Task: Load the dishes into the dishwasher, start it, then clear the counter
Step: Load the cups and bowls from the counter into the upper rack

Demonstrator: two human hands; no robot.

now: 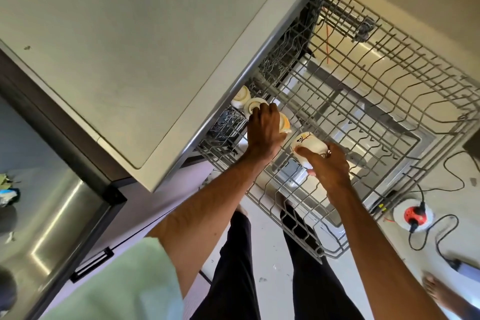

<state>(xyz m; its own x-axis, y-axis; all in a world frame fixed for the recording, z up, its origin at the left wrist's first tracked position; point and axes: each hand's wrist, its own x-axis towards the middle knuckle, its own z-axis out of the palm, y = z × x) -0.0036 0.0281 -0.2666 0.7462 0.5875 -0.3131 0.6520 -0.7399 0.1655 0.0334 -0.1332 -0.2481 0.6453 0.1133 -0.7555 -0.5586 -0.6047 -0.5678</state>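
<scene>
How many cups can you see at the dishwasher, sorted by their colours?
Upside-down cream ceramic cups in the grey wire rack: 2
Held cream cup with orange band, left hand: 1
Held white cup with black drawing, right hand: 1
Total: 4

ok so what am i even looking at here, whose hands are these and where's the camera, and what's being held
No machine here: a person wears one camera on the head, looking down at their own hands. They stand at a pulled-out dishwasher rack beside the counter. The left hand grips a yellow-sided cup in the rack; the right hand holds a white cup with black marks over it. Two more white cups sit in the rack near the counter edge.
</scene>
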